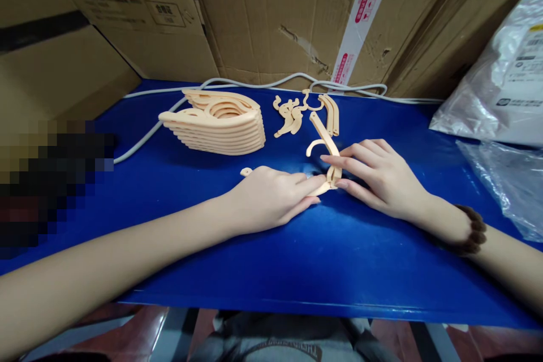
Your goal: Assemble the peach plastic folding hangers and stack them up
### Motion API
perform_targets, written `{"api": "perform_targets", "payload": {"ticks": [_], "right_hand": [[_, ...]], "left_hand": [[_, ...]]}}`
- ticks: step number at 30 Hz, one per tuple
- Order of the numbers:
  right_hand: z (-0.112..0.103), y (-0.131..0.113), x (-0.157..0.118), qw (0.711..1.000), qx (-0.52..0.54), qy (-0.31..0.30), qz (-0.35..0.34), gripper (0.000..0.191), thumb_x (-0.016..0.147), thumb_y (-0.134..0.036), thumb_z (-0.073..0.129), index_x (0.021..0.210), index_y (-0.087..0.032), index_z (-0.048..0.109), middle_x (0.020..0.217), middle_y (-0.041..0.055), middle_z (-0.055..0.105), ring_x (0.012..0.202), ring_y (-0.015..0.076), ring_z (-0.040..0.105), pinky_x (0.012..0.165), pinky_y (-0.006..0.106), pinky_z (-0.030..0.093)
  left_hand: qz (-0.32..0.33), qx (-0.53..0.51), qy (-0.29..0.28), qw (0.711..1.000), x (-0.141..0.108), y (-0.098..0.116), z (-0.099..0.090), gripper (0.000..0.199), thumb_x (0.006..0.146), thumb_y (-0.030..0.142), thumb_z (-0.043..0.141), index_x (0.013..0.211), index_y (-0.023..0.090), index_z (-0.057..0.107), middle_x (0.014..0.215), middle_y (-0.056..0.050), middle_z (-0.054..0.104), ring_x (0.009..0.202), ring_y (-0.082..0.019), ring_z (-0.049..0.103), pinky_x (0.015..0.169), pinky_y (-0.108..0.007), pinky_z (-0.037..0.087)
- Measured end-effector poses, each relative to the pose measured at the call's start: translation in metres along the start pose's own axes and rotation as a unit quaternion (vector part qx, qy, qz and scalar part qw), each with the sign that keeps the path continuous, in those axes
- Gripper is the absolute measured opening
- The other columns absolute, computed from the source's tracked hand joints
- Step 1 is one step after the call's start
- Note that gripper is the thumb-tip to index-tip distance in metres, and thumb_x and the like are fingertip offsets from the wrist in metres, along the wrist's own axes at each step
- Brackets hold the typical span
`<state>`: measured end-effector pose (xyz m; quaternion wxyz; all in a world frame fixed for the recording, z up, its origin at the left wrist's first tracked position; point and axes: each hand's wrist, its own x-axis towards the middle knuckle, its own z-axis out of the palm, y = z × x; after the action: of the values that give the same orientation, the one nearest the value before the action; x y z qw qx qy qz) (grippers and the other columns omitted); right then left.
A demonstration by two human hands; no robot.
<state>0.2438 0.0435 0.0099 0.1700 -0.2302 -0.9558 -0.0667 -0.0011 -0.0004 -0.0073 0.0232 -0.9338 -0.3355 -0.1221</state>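
Note:
Between my hands, low over the blue table (254,271), is a cream folding clothes hanger (324,131) with one arm pointing up and away and its hook curving left. My left hand (271,198) is closed around the other arm, whose rounded tip shows past the knuckles. The fingers of my right hand (382,181) press on the upright arm and the joint. The palm-side grip of both hands is partly hidden. Beyond them lie a small pile of loose cream hooks (291,116) and a few straight hanger arms (333,116).
A neat stack of folded cream hangers (220,136) stands at the back left. A grey cable (271,86) runs along the rear edge before cardboard boxes (271,17). Clear plastic bags (500,85) lie at the right. A blurred-out dark patch covers the far left.

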Motion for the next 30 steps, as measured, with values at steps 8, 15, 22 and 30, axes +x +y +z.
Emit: {"api": "perform_targets", "payload": {"ticks": [8, 15, 22, 30], "right_hand": [[0.004, -0.001, 0.0, 0.993, 0.062, 0.009, 0.1, 0.02, 0.098, -0.033, 0.048, 0.092, -0.019, 0.061, 0.092, 0.0071, 0.063, 0.081, 0.0207, 0.053, 0.074, 0.036, 0.04], [0.01, 0.009, -0.004, 0.989, 0.081, 0.007, 0.125, 0.009, 0.093, -0.019, 0.05, 0.096, -0.02, 0.059, 0.102, 0.0081, 0.059, 0.089, 0.0219, 0.053, 0.078, 0.036, 0.044], [0.012, 0.01, -0.003, 0.989, 0.066, 0.004, 0.134, 0.014, 0.091, -0.015, 0.048, 0.098, -0.02, 0.059, 0.104, 0.009, 0.06, 0.089, 0.023, 0.054, 0.078, 0.037, 0.046], [0.009, 0.01, -0.003, 0.989, 0.062, -0.008, 0.136, 0.015, 0.091, -0.015, 0.046, 0.097, -0.021, 0.058, 0.102, 0.0097, 0.061, 0.09, 0.0245, 0.055, 0.078, 0.039, 0.046]], "left_hand": [[0.03, 0.036, 0.061, 0.997, 0.0, 0.005, 0.003, 0.03, 0.101, 0.036, 0.044, 0.12, 0.022, 0.062, 0.081, 0.003, 0.066, 0.066, -0.014, 0.066, 0.052, -0.029, 0.039], [0.024, 0.051, 0.071, 0.996, 0.001, 0.006, 0.0, 0.027, 0.101, 0.033, 0.044, 0.091, 0.018, 0.064, 0.083, 0.0, 0.064, 0.076, -0.016, 0.061, 0.059, -0.03, 0.041], [0.011, 0.067, 0.075, 0.995, 0.002, 0.005, 0.001, 0.024, 0.101, 0.025, 0.041, 0.11, 0.017, 0.062, 0.095, -0.003, 0.063, 0.088, -0.019, 0.055, 0.071, -0.031, 0.044], [-0.02, 0.007, 0.061, 0.998, 0.003, 0.0, 0.001, 0.024, 0.101, 0.021, 0.04, 0.111, 0.018, 0.062, 0.103, -0.005, 0.061, 0.092, -0.019, 0.053, 0.077, -0.031, 0.044]]}}
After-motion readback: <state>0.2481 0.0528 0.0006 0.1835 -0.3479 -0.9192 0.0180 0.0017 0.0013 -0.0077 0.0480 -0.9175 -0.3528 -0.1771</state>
